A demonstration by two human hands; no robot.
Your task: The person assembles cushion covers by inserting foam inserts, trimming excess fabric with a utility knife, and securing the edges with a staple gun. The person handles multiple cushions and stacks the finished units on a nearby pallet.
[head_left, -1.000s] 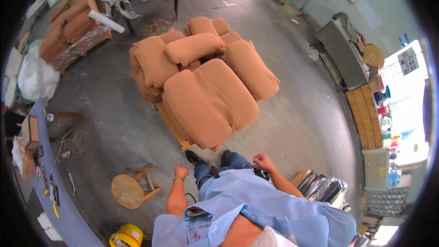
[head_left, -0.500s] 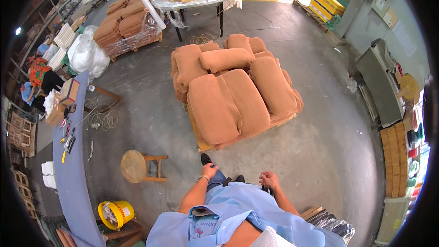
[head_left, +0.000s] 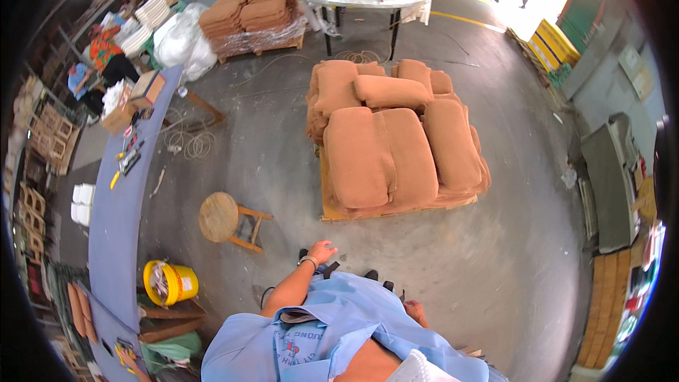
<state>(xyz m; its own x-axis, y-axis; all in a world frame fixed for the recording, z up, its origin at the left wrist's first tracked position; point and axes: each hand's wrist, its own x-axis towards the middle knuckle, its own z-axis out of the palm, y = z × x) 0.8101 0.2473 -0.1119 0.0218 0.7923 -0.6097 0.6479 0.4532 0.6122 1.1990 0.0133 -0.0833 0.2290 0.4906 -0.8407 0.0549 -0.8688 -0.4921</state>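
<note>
My left hand [head_left: 322, 251] is held out in front of my waist with its fingers stretched and nothing in it. A bracelet is on that wrist, and a dark strap [head_left: 331, 269] hangs just below the hand. Low at my other side is my right hand [head_left: 414, 310], partly cut off from view by my blue shirt; its fingers do not show clearly. Ahead of me, apart from both hands, stands a pile of orange-brown padded cushions [head_left: 361, 159], with one lying crosswise on top. Beneath it shows the edge of a wooden pallet [head_left: 331, 201].
A round wooden stool [head_left: 218, 217] stands left of my feet. Further left runs a long blue-grey table [head_left: 117, 240] with hand tools, beside a yellow bucket [head_left: 178, 283]. Beyond the pile are a round table [head_left: 346, 0], a person and another wrapped cushion stack [head_left: 247, 18].
My view has turned left, so the cushion pile sits further right. The fingers of my left hand have stretched out. My right hand has dropped lower and closer to my side.
</note>
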